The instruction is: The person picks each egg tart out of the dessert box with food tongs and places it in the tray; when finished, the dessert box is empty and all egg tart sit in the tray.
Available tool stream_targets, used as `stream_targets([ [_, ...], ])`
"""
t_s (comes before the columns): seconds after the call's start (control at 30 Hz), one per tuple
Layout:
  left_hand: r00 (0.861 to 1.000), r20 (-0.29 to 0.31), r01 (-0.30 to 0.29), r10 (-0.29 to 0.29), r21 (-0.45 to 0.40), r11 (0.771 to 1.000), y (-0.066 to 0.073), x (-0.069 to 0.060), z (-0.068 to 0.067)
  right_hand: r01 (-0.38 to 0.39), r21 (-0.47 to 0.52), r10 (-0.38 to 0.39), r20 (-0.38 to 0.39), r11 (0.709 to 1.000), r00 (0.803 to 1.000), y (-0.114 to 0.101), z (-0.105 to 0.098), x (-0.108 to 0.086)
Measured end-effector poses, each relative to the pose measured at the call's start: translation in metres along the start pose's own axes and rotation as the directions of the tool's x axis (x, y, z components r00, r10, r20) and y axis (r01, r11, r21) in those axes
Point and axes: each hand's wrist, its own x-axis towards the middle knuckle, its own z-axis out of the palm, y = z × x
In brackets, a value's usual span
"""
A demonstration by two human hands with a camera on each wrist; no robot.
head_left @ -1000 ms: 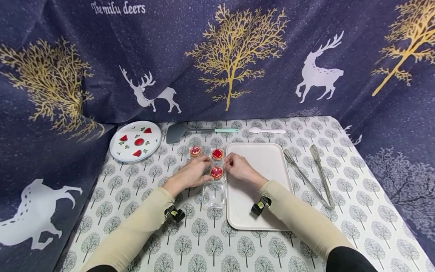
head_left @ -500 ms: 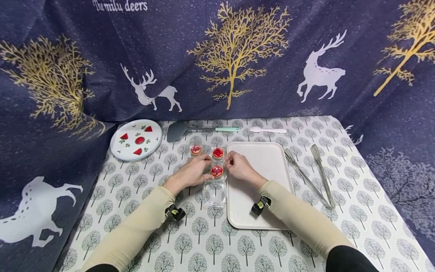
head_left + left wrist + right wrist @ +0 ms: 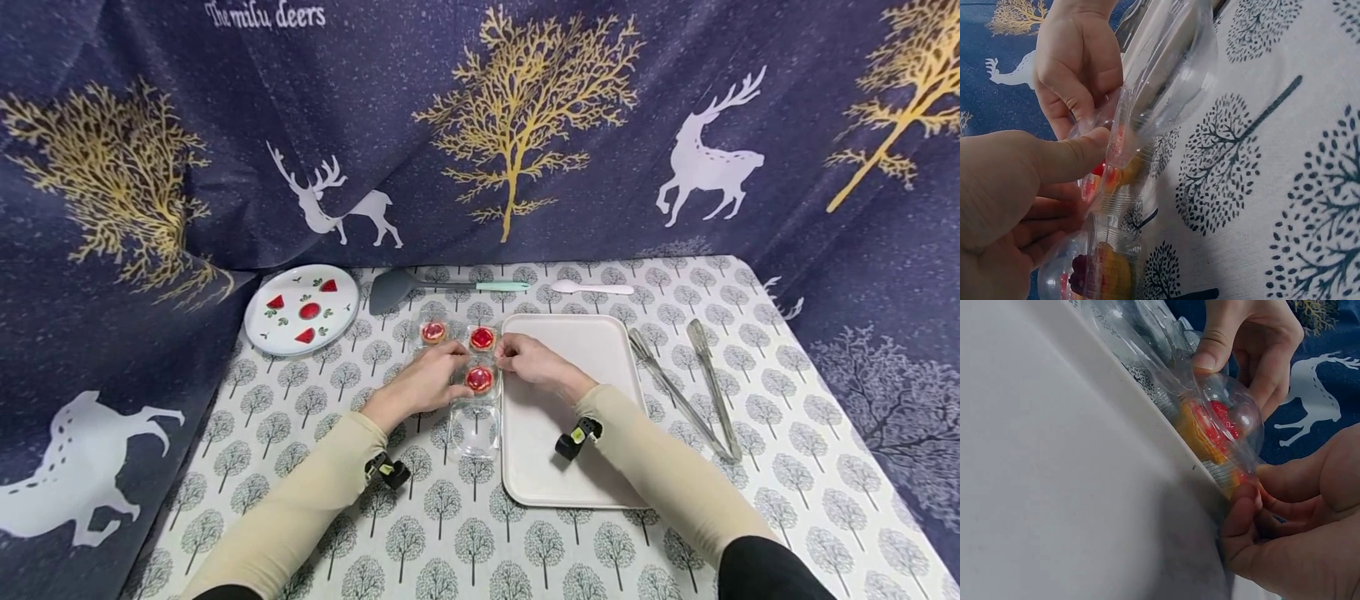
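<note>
Tarts: three red-topped tarts (image 3: 479, 380), round, two side by side just left of the centre of the frame and one below them
Packaging: clear plastic packaging (image 3: 475, 433), thin and glossy, domed over the tarts; its lowest visible compartment holds no tart
Left hand (image 3: 426, 379): its grip pinches the packaging, thumb on one side, fingers on the other
Right hand (image 3: 534, 365): its grip pinches the packaging's edge between thumb and fingers
Tray: one, off-white tray (image 3: 540, 467), rectangular with rounded corners, right of centre
Upper left: one round, watermelon-patterned plate (image 3: 281, 337)
Upper middle: one grey spatula (image 3: 392, 290) with a mint handle; one pale spoon (image 3: 592, 288)
Right: one pair of metal tongs (image 3: 715, 385), spread in a V
Bench (image 3: 442, 533): white cloth, tree print
</note>
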Motion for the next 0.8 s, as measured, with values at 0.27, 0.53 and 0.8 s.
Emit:
stream_targets([
  [0.27,1.000,-0.015,-0.006,0.005,-0.046,0.999,-0.0017,0.0016,0.0021,0.006,0.006,-0.005,-0.039,1.000,0.999,-0.0006,-0.0028,0.0000],
  [0.53,0.999,-0.025,-0.022,0.021,-0.031,0.999,-0.0017,0.0004,0.0021,-0.036,-0.001,0.035,-0.051,0.999,0.998,-0.0024,-0.0067,-0.0028],
  [0.8,0.998,-0.037,-0.049,0.048,-0.024,0.999,-0.0019,-0.0017,0.0031,-0.024,-0.029,0.022,-0.074,0.999,0.997,-0.0046,-0.0061,-0.0050],
])
